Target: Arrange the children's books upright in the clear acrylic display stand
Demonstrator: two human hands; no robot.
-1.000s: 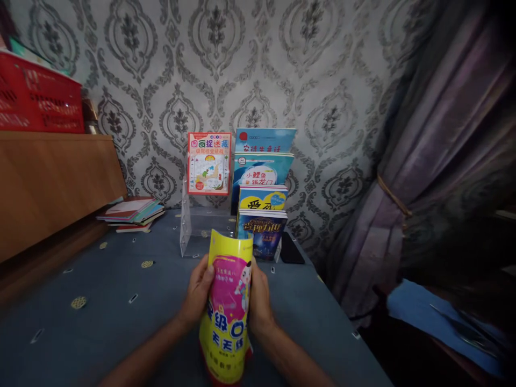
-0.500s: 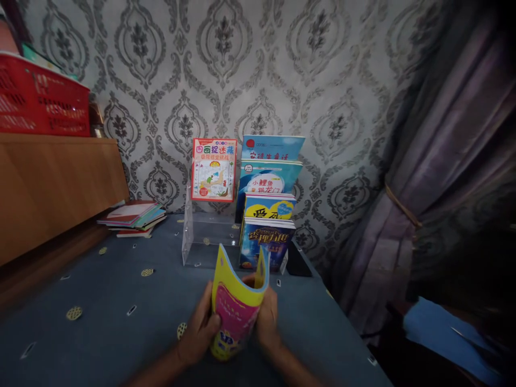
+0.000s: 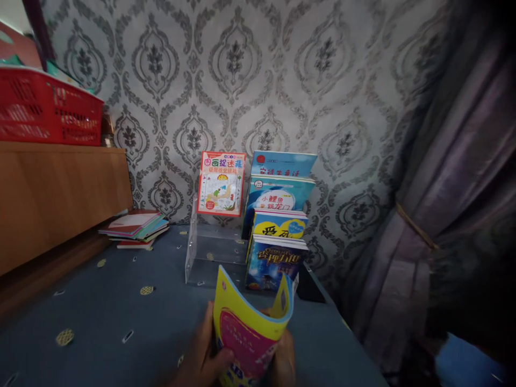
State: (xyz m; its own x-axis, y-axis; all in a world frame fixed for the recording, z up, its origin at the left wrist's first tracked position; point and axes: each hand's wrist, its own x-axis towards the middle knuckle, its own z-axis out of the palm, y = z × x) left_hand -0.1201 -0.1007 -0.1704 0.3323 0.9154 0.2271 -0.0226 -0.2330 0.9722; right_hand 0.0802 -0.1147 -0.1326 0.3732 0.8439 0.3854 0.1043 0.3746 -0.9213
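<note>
Between my two hands is a thin paperback book point(image 3: 245, 338) with a yellow and pink cover, bent into a curve. My left hand point(image 3: 209, 349) grips its left side, thumb on the cover. My right hand point(image 3: 284, 357) holds the right side, its fingers partly behind the book. Beyond it stands a clear tiered book rack point(image 3: 191, 252). A red-bordered picture book point(image 3: 221, 185) sits on its top tier at the left. On the right side, blue and yellow books rise in steps, with a dark blue book point(image 3: 274, 266) in front.
A loose pile of books point(image 3: 135, 226) lies at the back left, beside a wooden cabinet point(image 3: 64, 188) bearing a red basket point(image 3: 80, 115). A dark flat object point(image 3: 310, 287) lies right of the rack. A tied curtain point(image 3: 407, 269) hangs at the right.
The view has tilted up slightly, so the rack and books appear lower. The held book has moved lower in view, and its curve has opened wider.
</note>
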